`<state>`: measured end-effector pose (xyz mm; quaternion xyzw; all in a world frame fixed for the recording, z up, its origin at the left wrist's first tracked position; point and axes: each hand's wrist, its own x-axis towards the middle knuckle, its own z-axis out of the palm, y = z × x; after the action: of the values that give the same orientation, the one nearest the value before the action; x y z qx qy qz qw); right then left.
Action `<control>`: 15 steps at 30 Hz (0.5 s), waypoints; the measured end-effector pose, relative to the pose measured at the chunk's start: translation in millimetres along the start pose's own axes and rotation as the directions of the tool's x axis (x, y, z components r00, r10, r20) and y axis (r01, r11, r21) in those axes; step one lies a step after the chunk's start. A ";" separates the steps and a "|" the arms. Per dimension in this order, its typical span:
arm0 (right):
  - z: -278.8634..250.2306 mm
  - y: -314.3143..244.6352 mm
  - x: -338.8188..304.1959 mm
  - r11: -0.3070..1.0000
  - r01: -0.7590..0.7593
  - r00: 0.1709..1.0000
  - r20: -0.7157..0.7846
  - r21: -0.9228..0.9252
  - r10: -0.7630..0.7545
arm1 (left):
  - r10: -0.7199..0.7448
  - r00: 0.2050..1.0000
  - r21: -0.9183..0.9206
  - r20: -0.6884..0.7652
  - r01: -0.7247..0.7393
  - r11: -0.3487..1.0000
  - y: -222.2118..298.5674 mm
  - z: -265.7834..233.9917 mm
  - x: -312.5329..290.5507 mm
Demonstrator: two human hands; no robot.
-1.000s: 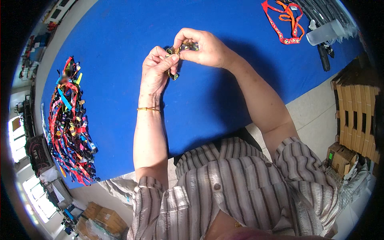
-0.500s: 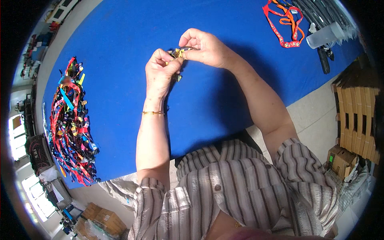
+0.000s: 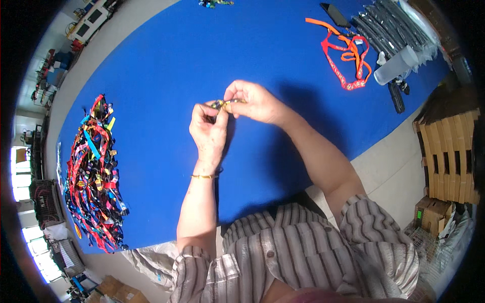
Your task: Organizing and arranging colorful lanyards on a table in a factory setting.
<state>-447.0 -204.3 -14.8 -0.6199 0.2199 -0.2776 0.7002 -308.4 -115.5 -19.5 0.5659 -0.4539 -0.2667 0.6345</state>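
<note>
- Left hand raised over the blue table, fingers curled, thumb and forefinger pinched on the near end of a small metal clasp piece.
- Right hand meets it from the right; its fingertips are closed on the other end of the same clasp piece. Both hands grip the 1 item between them.
- Clasp piece sits at the meeting point of the 2 hands, held above the table near its middle, not resting on it. Yellowish and dark parts show; finer detail too small to tell.
- A dark strip hangs from the left hand's grip, down past the palm; mostly hidden, cannot tell its full run.
- Thin gold bangle on the left wrist.
- Heap of multicoloured lanyards on the table's left side, well apart from the hands; reds, blues, blacks tangled together.
- Orange and red lanyards lie loose at the far right of the table, beside a clear plastic bottle lying on its side.
- Dark packets in a row just behind the bottle; a black phone-like slab near the orange strap's far end.
- Stacked cardboard stands off the table's right edge.
- Person wears a striped shirt, sleeves short.
</note>
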 end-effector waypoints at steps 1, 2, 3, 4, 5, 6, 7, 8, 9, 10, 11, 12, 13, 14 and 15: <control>0.8 -0.6 -1.1 0.999 0.031 0.999 0.027 0.038 -0.032 | 0.013 1.000 -0.010 0.001 -0.013 1.000 0.4 0.3 -0.7; 1.3 -1.6 -2.1 0.999 0.013 1.000 0.023 0.033 -0.014 | 0.026 1.000 -0.021 0.003 -0.026 0.999 -0.6 0.6 -1.1; 3.1 -2.2 -1.7 1.000 0.002 1.000 0.025 0.026 -0.003 | 0.039 0.999 0.061 0.002 -0.039 0.997 1.0 -1.0 -1.9; 4.7 -3.0 -1.3 1.000 -0.009 1.000 0.026 0.019 0.009 | 0.082 0.997 0.143 -0.006 -0.080 0.986 3.1 -1.4 -2.7; 6.1 -3.8 -2.2 1.000 -0.010 1.000 0.028 0.029 0.009 | 0.186 0.982 0.256 0.006 -0.182 0.949 2.2 -2.7 -3.2; 7.1 -1.5 -1.9 0.999 0.017 0.999 0.026 0.052 -0.019 | 0.287 0.957 0.360 0.030 -0.278 0.890 -0.1 -2.6 -2.4; 8.3 0.8 -2.3 0.997 0.018 1.000 0.020 0.078 -0.020 | 0.339 0.940 0.359 0.042 -0.331 0.873 -1.4 -2.8 -1.6; 9.3 3.3 -3.7 0.994 0.018 1.000 0.014 0.106 -0.020 | 0.355 0.933 0.371 0.053 -0.349 0.861 -4.6 -3.2 -1.1; 12.5 -1.0 -6.9 0.993 0.040 0.999 -0.007 0.112 -0.040 | 0.353 0.933 0.388 0.073 -0.352 0.852 -2.6 -2.8 -1.0; 9.6 -5.3 -8.0 0.993 0.048 0.999 -0.005 0.104 -0.047 | 0.349 0.933 0.406 0.093 -0.355 0.842 -1.0 -2.2 -1.2; 4.7 -8.9 -9.8 0.992 -0.028 1.000 -0.009 0.126 0.029 | 0.384 0.913 0.436 0.138 -0.405 0.804 -3.2 -3.3 -0.6; 3.4 -12.2 -10.4 0.984 -0.103 0.994 -0.009 0.149 0.106 | 0.433 0.885 0.419 0.171 -0.463 0.781 -2.8 -3.0 0.6; 7.5 -9.0 -8.7 0.983 -0.077 0.995 -0.055 0.166 0.087 | 0.459 0.865 0.433 0.203 -0.500 0.750 -2.3 -2.3 0.4; 6.5 -10.9 -8.7 0.984 -0.071 0.995 -0.053 0.160 0.081 | 0.483 0.843 0.445 0.236 -0.536 0.718 -1.5 -1.3 -0.5; 4.3 -13.4 -8.8 0.980 -0.121 0.992 -0.025 0.160 0.126 | 0.488 0.839 0.448 0.239 -0.541 0.712 -0.9 -1.0 -0.9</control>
<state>-452.3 -196.3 -1.3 -0.5427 0.2474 -0.2610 0.7591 -307.8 -114.5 -20.6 0.5461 -0.6784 0.0185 0.4912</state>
